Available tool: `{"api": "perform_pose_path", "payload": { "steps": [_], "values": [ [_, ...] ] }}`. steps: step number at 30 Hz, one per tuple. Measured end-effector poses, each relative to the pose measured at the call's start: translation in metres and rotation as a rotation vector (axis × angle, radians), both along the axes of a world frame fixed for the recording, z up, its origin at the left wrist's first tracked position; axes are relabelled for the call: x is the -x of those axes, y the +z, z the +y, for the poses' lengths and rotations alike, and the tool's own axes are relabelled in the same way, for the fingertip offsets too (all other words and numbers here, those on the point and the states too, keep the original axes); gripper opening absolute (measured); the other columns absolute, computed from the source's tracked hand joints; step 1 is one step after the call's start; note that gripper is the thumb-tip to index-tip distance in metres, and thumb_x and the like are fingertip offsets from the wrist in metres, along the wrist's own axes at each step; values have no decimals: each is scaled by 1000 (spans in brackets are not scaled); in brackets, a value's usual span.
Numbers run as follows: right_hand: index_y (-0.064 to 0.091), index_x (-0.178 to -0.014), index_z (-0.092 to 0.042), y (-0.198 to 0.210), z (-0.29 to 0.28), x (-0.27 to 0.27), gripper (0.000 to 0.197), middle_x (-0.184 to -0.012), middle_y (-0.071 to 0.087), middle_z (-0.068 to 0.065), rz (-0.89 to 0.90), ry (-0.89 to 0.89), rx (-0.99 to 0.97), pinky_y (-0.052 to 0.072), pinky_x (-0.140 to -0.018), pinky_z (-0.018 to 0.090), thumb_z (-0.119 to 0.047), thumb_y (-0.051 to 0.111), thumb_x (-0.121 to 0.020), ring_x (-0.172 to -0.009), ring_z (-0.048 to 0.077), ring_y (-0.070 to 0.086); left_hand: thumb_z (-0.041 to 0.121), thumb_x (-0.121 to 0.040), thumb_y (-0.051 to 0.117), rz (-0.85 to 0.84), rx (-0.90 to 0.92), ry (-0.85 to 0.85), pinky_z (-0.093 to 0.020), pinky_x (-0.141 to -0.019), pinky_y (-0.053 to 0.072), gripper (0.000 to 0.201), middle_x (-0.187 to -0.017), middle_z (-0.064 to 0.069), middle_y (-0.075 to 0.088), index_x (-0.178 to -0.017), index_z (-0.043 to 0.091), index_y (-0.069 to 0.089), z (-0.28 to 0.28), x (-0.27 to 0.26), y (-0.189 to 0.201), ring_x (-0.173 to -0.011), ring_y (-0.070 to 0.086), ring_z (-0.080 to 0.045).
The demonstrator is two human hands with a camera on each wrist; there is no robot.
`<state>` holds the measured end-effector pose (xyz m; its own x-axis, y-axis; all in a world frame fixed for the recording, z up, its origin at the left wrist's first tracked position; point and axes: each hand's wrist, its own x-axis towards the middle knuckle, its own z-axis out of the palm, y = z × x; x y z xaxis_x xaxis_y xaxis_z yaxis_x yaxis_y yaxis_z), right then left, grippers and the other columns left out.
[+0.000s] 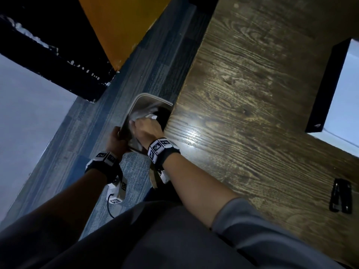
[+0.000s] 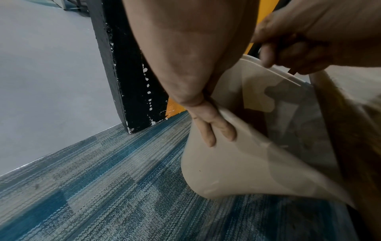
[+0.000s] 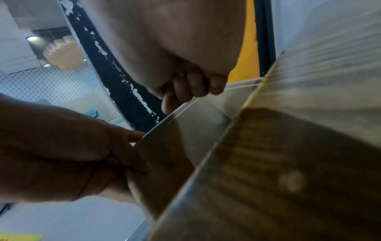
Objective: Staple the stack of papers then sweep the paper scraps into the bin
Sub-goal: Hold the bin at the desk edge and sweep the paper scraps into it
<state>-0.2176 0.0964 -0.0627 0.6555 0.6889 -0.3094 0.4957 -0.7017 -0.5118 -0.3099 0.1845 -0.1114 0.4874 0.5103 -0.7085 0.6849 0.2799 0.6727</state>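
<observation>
A beige bin (image 1: 147,95) hangs off the floor against the left edge of the wooden table (image 1: 252,94). My left hand (image 1: 116,135) grips its near rim, fingers (image 2: 214,130) pressed on the outer wall (image 2: 237,171). Over the bin's mouth, my right hand (image 1: 144,127) has its fingers (image 3: 195,88) curled just above the rim, and nothing shows between them. Pale crumpled paper (image 1: 144,114) lies inside the bin beneath that hand. A black stapler (image 1: 341,198) lies on the table at the right. No stack of papers is in view.
Blue-grey carpet (image 1: 93,133) runs left of the table. A black post (image 1: 58,61) and an orange panel (image 1: 120,26) stand beyond the bin. At the table's right edge sits a black-edged white surface (image 1: 345,90). My lap fills the bottom of the head view.
</observation>
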Motion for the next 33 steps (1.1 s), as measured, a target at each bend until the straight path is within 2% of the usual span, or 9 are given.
{"api": "perform_pose_path", "payload": {
  "steps": [5,9,12,14,17,20,23,27,33],
  "values": [
    [52,-118,3,10,-7,-2,39,-112,62,27,231,-48,-67,49,-87,46,-11,24,-96,-102,38,61,-14,-89,50,15,15,9,-29,-39,54,35,-104,-11,53,-109,15,48,1,2,-3,-72,60,-23],
    [54,-118,5,16,-28,-8,32,-121,52,25,328,-64,-186,42,-90,33,6,44,-87,-109,34,52,-15,-85,56,12,23,10,-27,-39,53,38,-97,-6,55,-105,16,47,5,4,-8,-74,60,-22],
    [65,-99,2,12,-60,-11,27,-107,57,19,227,-219,-315,46,-87,36,13,53,-78,-98,32,57,-17,-84,54,11,46,17,-34,-41,56,41,-96,-3,55,-106,18,47,7,5,-14,-80,61,-29],
    [65,-95,-1,11,-90,-13,18,-105,55,17,216,-385,-331,47,-87,34,4,66,-77,-97,29,56,-19,-83,50,16,24,9,-43,-47,58,39,-94,-7,57,-98,17,49,9,7,-16,-82,62,-36],
    [65,-104,-7,8,-155,-19,28,-120,51,15,-1,-585,-319,36,-103,27,-10,72,-78,-113,25,49,-21,-80,47,35,15,7,-60,-66,57,48,-103,-20,59,-85,27,52,10,8,-20,-94,63,-46],
    [49,-133,-4,-4,-228,-20,53,-146,37,22,-256,-745,25,25,-114,37,-32,58,-89,-135,36,35,-23,-79,42,39,16,4,-64,-70,55,48,-116,-32,57,-89,23,52,11,9,-21,-97,62,-49],
    [12,-152,-4,-20,-264,-2,71,-160,7,15,-153,-879,325,7,-120,43,-44,31,-97,-148,31,4,-26,-76,39,38,17,-7,-63,-69,55,50,-120,-32,56,-100,17,50,11,10,-21,-98,62,-47],
    [3,-151,0,-33,-223,19,76,-159,-1,21,-136,-787,351,1,-120,47,-46,25,-95,-147,36,-5,-24,-79,44,41,5,-12,-68,-71,52,45,-114,-26,57,-95,18,50,9,12,-16,-102,61,-49],
    [-7,-150,-3,-27,-106,50,73,-158,-16,17,-73,-414,223,-3,-120,46,-48,15,-98,-145,32,-20,-19,-81,51,58,14,-32,-59,-66,57,43,-114,-18,56,-97,20,50,7,19,-11,-101,61,-47]
  ]
}}
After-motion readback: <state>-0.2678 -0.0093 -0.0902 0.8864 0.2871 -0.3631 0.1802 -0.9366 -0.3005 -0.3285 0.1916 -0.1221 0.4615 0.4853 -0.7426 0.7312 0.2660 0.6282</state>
